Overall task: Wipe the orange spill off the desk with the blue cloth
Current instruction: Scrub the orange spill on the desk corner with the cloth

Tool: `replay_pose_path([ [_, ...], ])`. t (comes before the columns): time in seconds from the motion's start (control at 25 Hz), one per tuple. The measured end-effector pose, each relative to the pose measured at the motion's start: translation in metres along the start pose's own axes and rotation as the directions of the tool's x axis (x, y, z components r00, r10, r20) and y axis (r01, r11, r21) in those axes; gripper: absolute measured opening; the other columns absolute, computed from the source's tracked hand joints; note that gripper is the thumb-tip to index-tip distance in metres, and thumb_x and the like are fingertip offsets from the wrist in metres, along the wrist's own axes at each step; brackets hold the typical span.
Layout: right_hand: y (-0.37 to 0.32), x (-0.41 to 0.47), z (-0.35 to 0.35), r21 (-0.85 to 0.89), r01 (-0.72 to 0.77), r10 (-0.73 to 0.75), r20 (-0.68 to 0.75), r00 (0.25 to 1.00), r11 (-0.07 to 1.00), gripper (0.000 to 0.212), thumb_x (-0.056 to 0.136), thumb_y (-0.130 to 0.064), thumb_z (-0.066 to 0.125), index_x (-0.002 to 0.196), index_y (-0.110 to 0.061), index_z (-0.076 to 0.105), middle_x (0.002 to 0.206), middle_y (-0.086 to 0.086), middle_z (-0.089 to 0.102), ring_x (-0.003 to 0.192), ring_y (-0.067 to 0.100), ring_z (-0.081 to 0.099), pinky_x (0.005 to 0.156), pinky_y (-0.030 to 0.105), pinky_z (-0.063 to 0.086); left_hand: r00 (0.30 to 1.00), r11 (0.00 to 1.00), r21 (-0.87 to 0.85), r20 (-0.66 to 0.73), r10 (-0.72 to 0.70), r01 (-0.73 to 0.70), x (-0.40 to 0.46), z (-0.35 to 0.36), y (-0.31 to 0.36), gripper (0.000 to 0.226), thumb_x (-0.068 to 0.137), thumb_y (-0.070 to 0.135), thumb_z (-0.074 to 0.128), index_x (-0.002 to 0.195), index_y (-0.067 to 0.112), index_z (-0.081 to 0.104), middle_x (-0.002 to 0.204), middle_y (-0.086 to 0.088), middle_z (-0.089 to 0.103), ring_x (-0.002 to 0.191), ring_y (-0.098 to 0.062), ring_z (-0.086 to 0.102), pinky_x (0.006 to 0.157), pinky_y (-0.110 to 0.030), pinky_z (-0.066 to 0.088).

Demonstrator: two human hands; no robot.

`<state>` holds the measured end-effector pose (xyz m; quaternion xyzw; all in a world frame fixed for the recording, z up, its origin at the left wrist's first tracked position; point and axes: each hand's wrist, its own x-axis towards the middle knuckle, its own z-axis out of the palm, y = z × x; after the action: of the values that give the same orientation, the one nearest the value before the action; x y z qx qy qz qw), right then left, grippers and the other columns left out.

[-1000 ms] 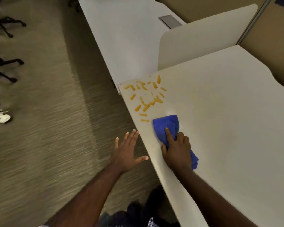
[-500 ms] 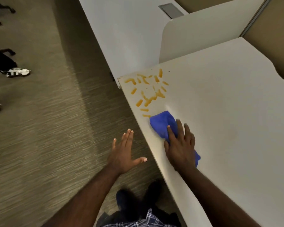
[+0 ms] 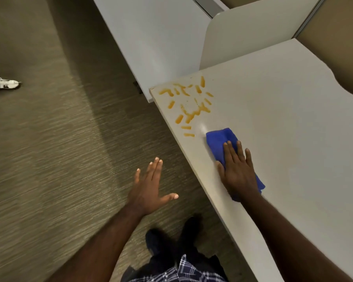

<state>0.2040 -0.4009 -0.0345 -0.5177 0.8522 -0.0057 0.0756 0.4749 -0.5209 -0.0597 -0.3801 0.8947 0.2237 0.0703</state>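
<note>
The surface [image 3: 283, 139] lies bare between the blue cloth [image 3: 218, 139] and the orange spill [image 3: 188, 104]; passage there is unobstructed. Beyond the spill, an upright divider panel [image 3: 253, 35] closes the far edge. Open floor [image 3: 49, 159] borders the left edge.

Cloth [image 3: 219, 139]: blue, crumpled, flat on desk [image 3: 293, 129] near edge. Spill [image 3: 186, 104]: orange streaks and drops at desk corner, just beyond cloth.

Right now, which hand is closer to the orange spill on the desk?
The right hand. It lies flat on the blue cloth, just short of the orange spill on the desk. The left hand hovers open over the carpet, off the desk edge.
</note>
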Motion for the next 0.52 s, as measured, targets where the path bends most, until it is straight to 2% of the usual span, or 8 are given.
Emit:
replay_pose_path([
  [0.08,0.004,0.012,-0.004,0.002,-0.03,0.029,0.017,0.999,1.0,0.068,0.098,-0.053,0.011,0.152,-0.013,0.005,0.162,0.004,0.007,0.148,0.018,-0.009,0.12,0.039,-0.006,1.0,1.0,0.016,0.002,0.012,-0.012,-0.004,0.001,-0.004,0.12,0.069,0.093,0.026,0.155,0.016,-0.008,0.165,-0.001,-0.009,0.152,-0.018,-0.002,0.12,-0.053,0.002],
  [0.2,0.008,0.019,-0.004,0.038,-0.004,0.003,0.034,0.999,0.999,0.064,0.1,-0.048,0.014,0.152,-0.01,0.006,0.162,0.007,0.007,0.149,0.019,-0.003,0.12,0.035,-0.002,1.0,0.999,0.036,0.008,0.02,-0.021,-0.01,0.002,-0.01,0.119,0.069,0.092,0.022,0.155,0.015,-0.008,0.165,-0.001,-0.01,0.152,-0.018,-0.003,0.12,-0.052,0.0],
  [0.36,0.021,0.012,0.001,0.212,0.034,-0.036,0.006,0.999,0.977,0.057,0.101,-0.039,0.023,0.153,-0.026,0.002,0.162,-0.003,0.002,0.149,0.015,-0.002,0.122,0.036,0.007,0.998,0.997,0.04,0.008,0.06,-0.06,-0.017,0.002,-0.015,0.116,0.072,0.09,0.023,0.155,0.014,-0.007,0.164,-0.002,-0.009,0.152,-0.019,-0.004,0.12,-0.05,-0.003],
  [0.44,0.026,0.01,0.001,0.248,-0.026,0.026,0.003,1.0,0.968,0.056,0.101,-0.04,0.024,0.152,-0.031,0.003,0.162,-0.004,0.005,0.149,0.015,0.001,0.121,0.037,0.01,0.997,0.996,0.049,0.006,0.077,-0.078,-0.021,0.002,-0.019,0.115,0.073,0.09,0.022,0.154,0.014,-0.007,0.164,-0.002,-0.009,0.151,-0.018,-0.004,0.118,-0.048,-0.006],
  [0.52,0.023,0.003,0.003,0.259,-0.125,0.127,0.007,0.992,0.958,0.058,0.101,-0.042,0.026,0.153,-0.029,0.004,0.163,0.0,0.006,0.149,0.017,0.002,0.121,0.038,0.009,0.996,0.994,0.057,0.003,0.09,-0.09,-0.022,0.002,-0.02,0.114,0.074,0.09,0.021,0.154,0.014,-0.007,0.164,-0.002,-0.01,0.151,-0.018,-0.004,0.118,-0.048,-0.006],
])
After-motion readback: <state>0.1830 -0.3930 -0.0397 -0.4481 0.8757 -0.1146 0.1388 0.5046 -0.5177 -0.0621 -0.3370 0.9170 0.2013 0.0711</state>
